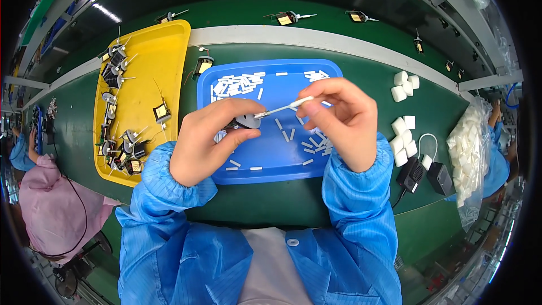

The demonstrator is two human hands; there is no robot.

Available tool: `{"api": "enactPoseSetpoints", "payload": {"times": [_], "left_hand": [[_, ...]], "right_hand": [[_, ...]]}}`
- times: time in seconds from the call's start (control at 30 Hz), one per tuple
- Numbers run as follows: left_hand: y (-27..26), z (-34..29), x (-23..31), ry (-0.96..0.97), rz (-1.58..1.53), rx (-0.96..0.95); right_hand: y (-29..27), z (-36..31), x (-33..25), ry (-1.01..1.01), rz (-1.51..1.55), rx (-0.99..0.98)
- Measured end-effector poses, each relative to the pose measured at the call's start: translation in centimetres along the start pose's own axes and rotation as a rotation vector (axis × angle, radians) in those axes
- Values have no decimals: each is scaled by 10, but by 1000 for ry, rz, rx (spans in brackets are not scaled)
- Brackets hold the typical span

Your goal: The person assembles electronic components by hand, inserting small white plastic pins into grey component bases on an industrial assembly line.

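Two hands above a blue tray (248, 177), one small electrical assembly (247, 121) between them.
Over the tray's middle, the left hand (197, 141) is closed on the assembly by its grey disc; the right hand (347, 121) pinches the white tip (301, 101) of its thin rod (278, 109).

Both forearms (361, 189) are kinda slanting in from the lower edge, wrists (364, 161) bending inward so the hands are facing each other without touching. Left hand (206, 135) is pinching with thumb and index finger, back showing. Right hand (344, 124) is hovering slightly farther forward, thumb and index pinching too.
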State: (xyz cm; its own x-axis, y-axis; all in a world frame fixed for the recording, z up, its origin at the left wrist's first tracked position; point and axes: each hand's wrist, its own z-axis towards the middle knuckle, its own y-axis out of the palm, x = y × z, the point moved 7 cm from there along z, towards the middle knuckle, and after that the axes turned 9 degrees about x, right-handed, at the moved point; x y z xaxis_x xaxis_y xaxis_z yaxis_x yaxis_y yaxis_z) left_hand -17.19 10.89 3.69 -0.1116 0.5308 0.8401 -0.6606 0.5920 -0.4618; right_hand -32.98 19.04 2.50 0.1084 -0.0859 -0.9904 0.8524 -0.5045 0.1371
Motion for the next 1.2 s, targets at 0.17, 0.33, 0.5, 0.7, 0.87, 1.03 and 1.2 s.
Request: {"api": "enactPoseSetpoints", "payload": {"times": [0.17,0.33,0.5,0.7,0.87,1.03,1.2], "left_hand": [[2,2,7,91,85,41],[8,2,11,227,180,49],[14,6,14,309,224,100],[25,64,-21,410,419,117],[11,160,-141,122,623,131],[-24,195,-219,-55,1075,163],[-103,185,-294,-406,1125,134]], "right_hand": [[15,-1,5,-39,-240,-53],[15,1,0,-121,-426,-133],[11,4,3,-194,-456,-170],[-9,17,2,-352,-530,132],[-19,21,8,-310,-549,180],[-13,23,33,-298,-650,23],[2,13,55,-420,-1044,-92]]}}
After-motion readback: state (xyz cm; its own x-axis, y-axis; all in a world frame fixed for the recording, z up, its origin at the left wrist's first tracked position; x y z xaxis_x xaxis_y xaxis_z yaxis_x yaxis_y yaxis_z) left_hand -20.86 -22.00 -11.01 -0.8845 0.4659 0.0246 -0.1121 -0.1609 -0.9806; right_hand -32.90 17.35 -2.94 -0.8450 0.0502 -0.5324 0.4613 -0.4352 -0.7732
